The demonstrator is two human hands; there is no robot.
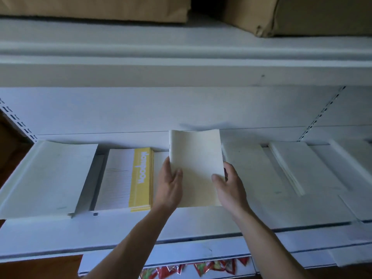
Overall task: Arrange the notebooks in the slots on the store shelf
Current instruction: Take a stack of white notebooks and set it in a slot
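A stack of yellow-and-white notebooks (128,178) is seen just left of the left hand (170,185), by which the left edge of a cream paper notebook (196,168) is gripped; its right edge is pinched by the right hand (230,188). Placement is judged under way: it must be lowered squarely between that stack and the white paper stack (251,174) right of the right hand.

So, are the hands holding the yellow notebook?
No, the left hand and right hand hold a plain cream notebook; the yellow notebook lies on the shelf to its left.
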